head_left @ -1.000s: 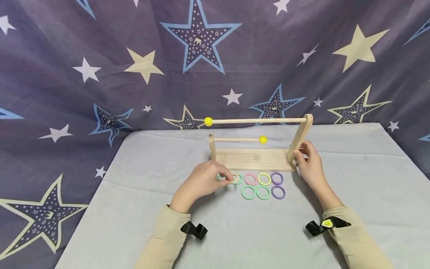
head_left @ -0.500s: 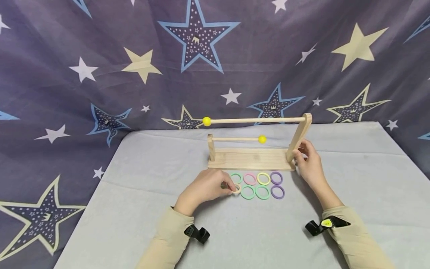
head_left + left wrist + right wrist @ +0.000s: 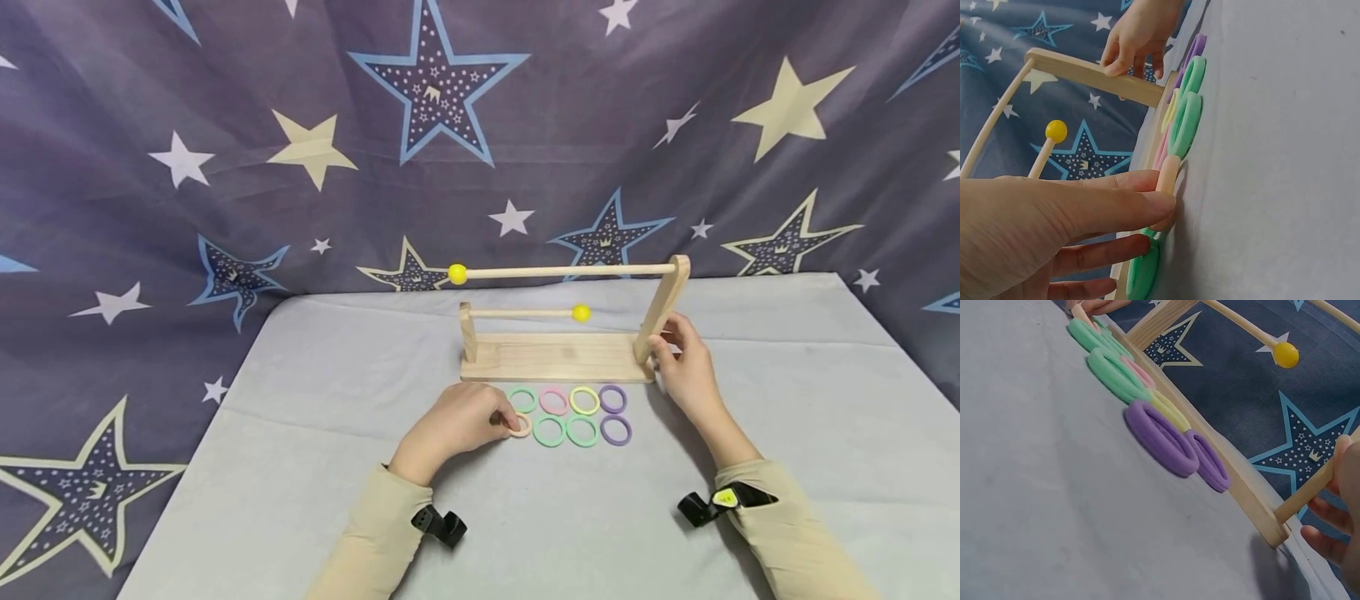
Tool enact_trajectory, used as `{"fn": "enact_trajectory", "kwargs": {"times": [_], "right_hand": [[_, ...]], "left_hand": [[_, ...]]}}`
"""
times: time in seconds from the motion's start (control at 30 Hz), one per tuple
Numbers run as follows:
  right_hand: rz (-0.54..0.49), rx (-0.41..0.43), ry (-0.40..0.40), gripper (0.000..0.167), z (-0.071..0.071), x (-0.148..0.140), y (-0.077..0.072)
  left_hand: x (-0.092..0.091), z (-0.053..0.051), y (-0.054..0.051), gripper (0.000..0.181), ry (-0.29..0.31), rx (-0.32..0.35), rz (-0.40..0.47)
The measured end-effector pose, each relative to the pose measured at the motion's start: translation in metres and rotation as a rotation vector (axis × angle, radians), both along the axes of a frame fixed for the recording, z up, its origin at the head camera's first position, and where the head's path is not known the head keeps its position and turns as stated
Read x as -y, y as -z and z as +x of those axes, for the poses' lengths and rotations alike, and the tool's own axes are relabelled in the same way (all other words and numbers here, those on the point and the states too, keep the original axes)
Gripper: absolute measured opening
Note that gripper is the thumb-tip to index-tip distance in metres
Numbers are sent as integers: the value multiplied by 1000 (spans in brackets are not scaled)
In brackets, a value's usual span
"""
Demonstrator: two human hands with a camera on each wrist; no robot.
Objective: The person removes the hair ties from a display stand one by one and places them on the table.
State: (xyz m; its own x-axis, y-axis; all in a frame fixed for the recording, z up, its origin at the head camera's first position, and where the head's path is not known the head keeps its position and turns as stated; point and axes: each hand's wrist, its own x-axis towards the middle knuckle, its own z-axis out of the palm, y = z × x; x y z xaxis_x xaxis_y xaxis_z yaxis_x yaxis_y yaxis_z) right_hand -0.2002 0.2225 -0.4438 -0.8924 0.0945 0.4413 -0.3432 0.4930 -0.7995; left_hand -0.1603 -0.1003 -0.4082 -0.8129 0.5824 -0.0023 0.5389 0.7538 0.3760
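Note:
Thumb and index finger of my left hand (image 3: 467, 417) pinch a peach ring (image 3: 1168, 174) at the left end of the front row, next to a green ring (image 3: 1175, 134). In the left wrist view, another green ring (image 3: 1143, 275) lies below those fingers; the head view hides it behind the hand. My right hand (image 3: 688, 362) grips the tall right upright (image 3: 660, 310) of a wooden stand (image 3: 555, 360). Two horizontal rods extend from the stand's uprights, each tipped with a yellow ball (image 3: 581, 313). No rings are on the rods.
Flat on the grey cloth in front of the stand lie two rows of rings, including a purple ring (image 3: 1154, 450), a yellow ring (image 3: 1170, 412) and a pink ring (image 3: 1141, 372). A dark star-patterned curtain (image 3: 420, 200) hangs behind the table.
My left hand has brought the peach ring from the back row's left part toward me, to the front row's left end. The right hand keeps its hold on the upright.

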Motion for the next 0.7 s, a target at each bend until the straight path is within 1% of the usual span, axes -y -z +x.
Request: {"fn": "enact_trajectory", "kwargs": {"times": [0.23, 0.37, 0.47, 0.57, 0.7], "right_hand": [[-4, 14, -8, 38, -2, -1, -2], [-3, 44, -28, 39, -3, -4, -5], [13, 73, -46, 39, -2, -4, -7], [38, 102, -71, 40, 0, -5, -11], [79, 139, -118, 43, 5, -7, -18]], "left_hand": [[0, -4, 1, 8, 14, 30, 23], [0, -5, 0, 12, 20, 47, 46], [1, -4, -3, 15, 13, 59, 74], [3, -3, -5, 17, 0, 50, 98], [5, 0, -8, 19, -16, 19, 101]]}}
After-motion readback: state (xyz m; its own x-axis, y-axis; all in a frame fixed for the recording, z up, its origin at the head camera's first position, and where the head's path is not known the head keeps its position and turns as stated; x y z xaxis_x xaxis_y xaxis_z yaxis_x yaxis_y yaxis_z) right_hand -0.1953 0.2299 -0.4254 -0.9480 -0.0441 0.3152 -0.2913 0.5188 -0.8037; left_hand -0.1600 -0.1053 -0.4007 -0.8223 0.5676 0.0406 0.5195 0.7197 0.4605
